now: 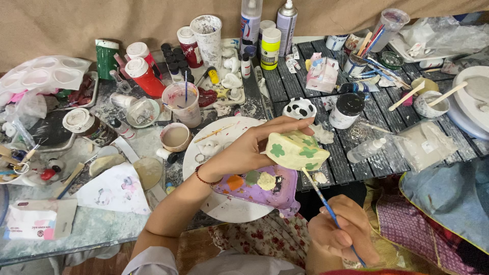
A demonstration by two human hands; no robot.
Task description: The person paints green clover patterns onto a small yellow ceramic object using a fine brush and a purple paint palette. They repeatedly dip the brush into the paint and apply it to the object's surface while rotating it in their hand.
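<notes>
Your left hand (244,150) grips a pale yellow clover-painted ceramic piece (297,150) above the table's (97,226) near edge; your right hand (340,231) pinches a thin paintbrush (326,206) touching its underside.

A tan fabric backdrop (76,20) hangs behind a cluttered, paint-spattered worktable (102,224) under even light.

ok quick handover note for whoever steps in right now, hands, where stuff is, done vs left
Left hand: grip on the pale yellow ceramic piece, held up over the purple paint palette.
Right hand: grip on a thin blue paintbrush, tip touching the piece's lower edge.
Palette sits on the white round plate, orange, green and cream paint in it.
Done: several green clovers painted on the piece.
Left: the rest of its surface is plain yellow; far side not visible.
</notes>
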